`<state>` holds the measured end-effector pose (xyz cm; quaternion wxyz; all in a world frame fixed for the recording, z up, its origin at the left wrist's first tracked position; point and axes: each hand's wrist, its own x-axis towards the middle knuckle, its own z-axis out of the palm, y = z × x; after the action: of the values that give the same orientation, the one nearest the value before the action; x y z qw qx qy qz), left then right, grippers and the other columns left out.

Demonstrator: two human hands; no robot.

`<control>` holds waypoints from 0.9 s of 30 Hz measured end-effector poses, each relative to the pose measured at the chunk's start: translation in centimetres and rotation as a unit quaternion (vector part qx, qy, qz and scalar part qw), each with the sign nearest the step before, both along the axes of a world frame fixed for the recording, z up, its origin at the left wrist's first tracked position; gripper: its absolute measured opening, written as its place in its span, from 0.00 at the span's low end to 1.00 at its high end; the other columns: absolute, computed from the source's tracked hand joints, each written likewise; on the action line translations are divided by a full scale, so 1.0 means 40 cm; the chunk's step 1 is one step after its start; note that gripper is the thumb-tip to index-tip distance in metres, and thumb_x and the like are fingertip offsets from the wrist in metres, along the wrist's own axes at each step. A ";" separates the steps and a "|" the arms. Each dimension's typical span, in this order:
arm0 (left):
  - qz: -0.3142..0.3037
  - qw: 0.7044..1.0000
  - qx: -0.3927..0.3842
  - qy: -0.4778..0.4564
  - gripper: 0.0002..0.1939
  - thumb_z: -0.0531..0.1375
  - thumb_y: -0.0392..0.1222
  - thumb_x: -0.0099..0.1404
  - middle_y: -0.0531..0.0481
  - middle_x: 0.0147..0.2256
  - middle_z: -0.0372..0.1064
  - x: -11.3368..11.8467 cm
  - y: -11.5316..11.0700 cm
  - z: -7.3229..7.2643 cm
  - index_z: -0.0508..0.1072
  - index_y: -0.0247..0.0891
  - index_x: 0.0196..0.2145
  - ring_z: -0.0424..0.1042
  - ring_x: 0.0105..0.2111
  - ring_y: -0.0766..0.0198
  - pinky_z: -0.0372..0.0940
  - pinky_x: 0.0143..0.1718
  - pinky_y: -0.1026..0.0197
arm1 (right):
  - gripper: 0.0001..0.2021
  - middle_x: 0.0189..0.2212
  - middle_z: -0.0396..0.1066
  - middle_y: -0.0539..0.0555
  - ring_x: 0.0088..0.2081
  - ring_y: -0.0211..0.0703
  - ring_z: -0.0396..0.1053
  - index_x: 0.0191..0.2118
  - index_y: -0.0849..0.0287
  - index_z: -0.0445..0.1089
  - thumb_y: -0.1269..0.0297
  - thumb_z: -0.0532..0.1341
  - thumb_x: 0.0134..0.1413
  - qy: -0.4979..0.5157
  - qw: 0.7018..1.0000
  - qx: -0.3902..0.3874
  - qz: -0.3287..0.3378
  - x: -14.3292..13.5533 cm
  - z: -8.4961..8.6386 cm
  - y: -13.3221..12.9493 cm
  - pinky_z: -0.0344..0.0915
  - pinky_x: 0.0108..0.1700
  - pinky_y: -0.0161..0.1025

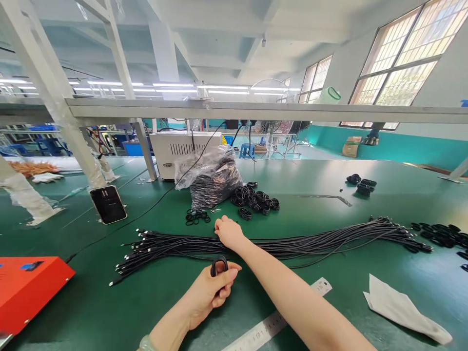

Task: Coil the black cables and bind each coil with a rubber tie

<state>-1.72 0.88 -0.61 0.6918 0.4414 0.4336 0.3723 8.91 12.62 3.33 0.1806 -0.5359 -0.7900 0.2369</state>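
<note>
My left hand (215,290) is closed around a small black cable coil (219,265), whose loop stands up above the thumb. Farther forward, my right hand (228,233) reaches over the long bundle of black cables (288,246). Its fingers are bent together at the far edge of the bundle, and what they hold, if anything, is too small to make out. Several small black rings (197,216) lie just left of that hand. Behind it are coiled black cables (258,199) beside a clear plastic bag (215,180) full of dark cables.
A steel ruler (266,329) lies under my right forearm, with a white cloth (405,307) to its right. An orange-red machine (32,287) occupies the left edge. A phone (108,204) leans on a post; more black coils (442,235) sit at far right.
</note>
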 end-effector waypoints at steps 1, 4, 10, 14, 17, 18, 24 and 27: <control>0.008 1.000 0.000 -0.005 0.21 0.68 0.53 0.54 0.59 0.22 0.55 -0.002 0.003 -0.003 0.72 0.33 0.38 0.51 0.18 0.74 0.41 0.16 0.69 | 0.14 0.50 0.67 0.57 0.46 0.47 0.69 0.51 0.60 0.67 0.61 0.59 0.62 0.010 1.000 -0.002 -0.002 -0.004 0.001 0.003 0.69 0.47 0.49; 0.043 0.999 0.004 -0.015 0.23 0.67 0.53 0.55 0.60 0.22 0.54 -0.005 0.014 -0.014 0.72 0.33 0.41 0.51 0.18 0.74 0.42 0.15 0.69 | 0.06 0.43 0.68 0.55 0.42 0.42 0.67 0.41 0.60 0.70 0.64 0.59 0.61 0.068 0.998 -0.015 -0.002 0.031 0.003 -0.028 0.65 0.45 0.41; 0.072 0.997 0.014 -0.021 0.22 0.69 0.53 0.52 0.60 0.20 0.55 0.016 0.014 -0.016 0.71 0.35 0.37 0.52 0.18 0.74 0.43 0.15 0.70 | 0.15 0.21 0.56 0.44 0.22 0.32 0.53 0.35 0.59 0.65 0.50 0.58 0.58 0.274 0.943 -0.186 0.013 0.177 -0.030 -0.206 0.55 0.26 0.32; 0.054 0.998 0.020 0.002 0.20 0.70 0.52 0.49 0.62 0.17 0.56 0.039 -0.001 -0.017 0.71 0.35 0.32 0.51 0.15 0.75 0.42 0.14 0.70 | 0.23 0.19 0.53 0.42 0.21 0.30 0.49 0.31 0.59 0.65 0.46 0.70 0.40 0.464 0.825 -0.320 -0.037 0.208 -0.070 -0.281 0.48 0.24 0.32; 0.062 0.997 0.036 0.028 0.19 0.68 0.53 0.51 0.63 0.16 0.54 0.044 -0.007 -0.020 0.71 0.36 0.32 0.48 0.14 0.75 0.42 0.13 0.70 | 0.24 0.19 0.58 0.43 0.20 0.30 0.52 0.30 0.60 0.65 0.46 0.71 0.38 0.499 0.811 -0.303 -0.033 0.206 -0.080 -0.300 0.49 0.24 0.32; 0.066 0.996 0.043 0.035 0.19 0.67 0.53 0.52 0.62 0.16 0.55 0.043 -0.008 -0.018 0.71 0.36 0.32 0.48 0.14 0.75 0.42 0.14 0.70 | 0.24 0.20 0.59 0.43 0.20 0.30 0.54 0.30 0.60 0.65 0.46 0.71 0.38 0.504 0.811 -0.297 -0.021 0.205 -0.079 -0.303 0.50 0.24 0.32; 0.089 0.989 0.084 0.084 0.16 0.63 0.53 0.57 0.62 0.16 0.54 0.026 -0.013 0.006 0.72 0.37 0.33 0.50 0.15 0.74 0.44 0.16 0.70 | 0.18 0.27 0.74 0.50 0.12 0.27 0.54 0.34 0.60 0.63 0.48 0.61 0.53 0.434 0.833 -0.341 0.034 0.206 -0.063 -0.325 0.46 0.16 0.29; 0.054 0.988 0.094 0.111 0.14 0.64 0.51 0.55 0.61 0.16 0.56 0.027 -0.014 0.010 0.73 0.36 0.30 0.50 0.15 0.73 0.44 0.16 0.68 | 0.10 0.23 0.74 0.48 0.12 0.26 0.51 0.36 0.62 0.68 0.59 0.61 0.52 0.335 0.866 -0.364 0.068 0.226 -0.056 -0.318 0.45 0.16 0.29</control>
<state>-0.64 0.32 -0.20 0.5737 0.5193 0.4940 0.3965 17.94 -0.12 1.09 0.2097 -0.3965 -0.5740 0.6851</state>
